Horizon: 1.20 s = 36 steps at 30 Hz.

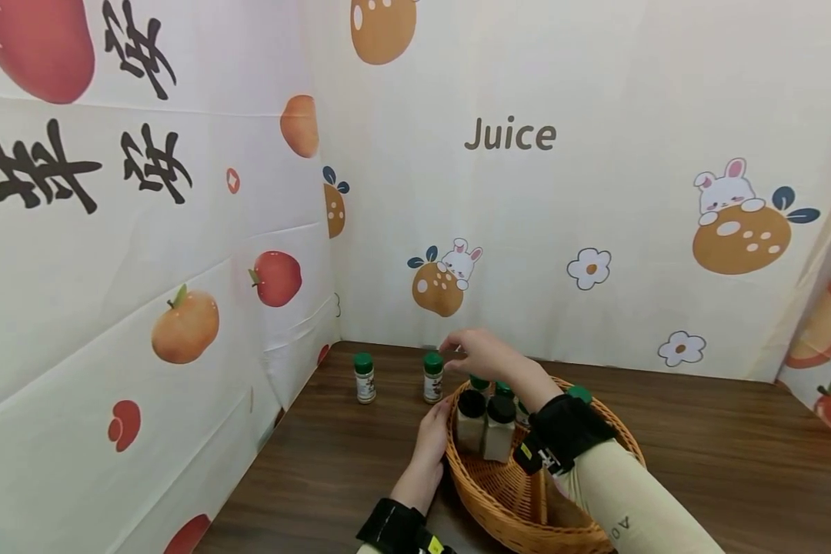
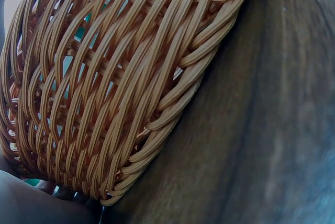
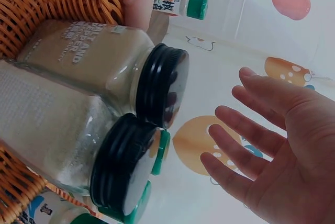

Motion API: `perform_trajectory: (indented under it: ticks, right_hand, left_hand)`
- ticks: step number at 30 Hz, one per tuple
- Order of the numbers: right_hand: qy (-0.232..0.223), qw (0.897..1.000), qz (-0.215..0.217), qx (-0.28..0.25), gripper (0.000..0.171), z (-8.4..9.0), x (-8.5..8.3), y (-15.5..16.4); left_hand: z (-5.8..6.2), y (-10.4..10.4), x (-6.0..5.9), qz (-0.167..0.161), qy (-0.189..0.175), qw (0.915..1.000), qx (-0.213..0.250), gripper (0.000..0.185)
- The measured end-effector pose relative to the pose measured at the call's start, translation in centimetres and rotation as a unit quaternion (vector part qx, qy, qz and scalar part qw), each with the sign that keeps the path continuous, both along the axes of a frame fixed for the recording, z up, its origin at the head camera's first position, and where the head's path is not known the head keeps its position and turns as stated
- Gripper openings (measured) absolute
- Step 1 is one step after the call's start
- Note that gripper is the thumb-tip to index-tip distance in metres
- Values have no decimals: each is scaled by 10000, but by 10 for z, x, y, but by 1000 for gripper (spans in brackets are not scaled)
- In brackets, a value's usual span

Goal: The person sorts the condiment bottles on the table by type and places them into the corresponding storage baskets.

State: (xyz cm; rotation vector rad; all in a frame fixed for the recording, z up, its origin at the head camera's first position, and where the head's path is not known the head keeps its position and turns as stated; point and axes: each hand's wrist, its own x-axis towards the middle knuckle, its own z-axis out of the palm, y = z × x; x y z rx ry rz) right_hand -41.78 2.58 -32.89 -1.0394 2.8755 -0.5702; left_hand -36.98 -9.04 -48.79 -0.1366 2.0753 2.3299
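Wicker basket (image 1: pixel 526 500) of spice jars sits near the front of the dark wooden tabletop (image 1: pixel 720 462), the left hand (image 1: pixel 431 446) laid against its left rim, apparently to steady it; whether those fingers curl cannot be told. Inside stand two black-capped jars (image 1: pixel 486 425), upright and touching, with green-capped ones behind. Beyond, the right hand (image 1: pixel 478 354) hovers with fingers spread and empty, just beside a green-capped spice bottle (image 1: pixel 432 377). A second bottle (image 1: pixel 365 378) stands further left, before the fruit-printed backdrop (image 1: pixel 512 192).
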Motion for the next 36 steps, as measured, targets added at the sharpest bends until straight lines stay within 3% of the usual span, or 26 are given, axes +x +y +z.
perform_trajectory:
  ticks: [14, 23, 36]
  right_hand:
    - [-43, 10000, 19, -64, 30, -10, -5, -2]
    - [27, 10000, 61, 2, 31, -12, -7, -6]
    - [-77, 10000, 12, -30, 31, -15, -9, -16]
  left_hand:
    - [6, 0, 2, 19, -163, 9998, -88, 49]
    - [3, 0, -2, 36, -241, 9997, -97, 49]
    - [5, 2, 1, 60, -258, 9996, 13, 48]
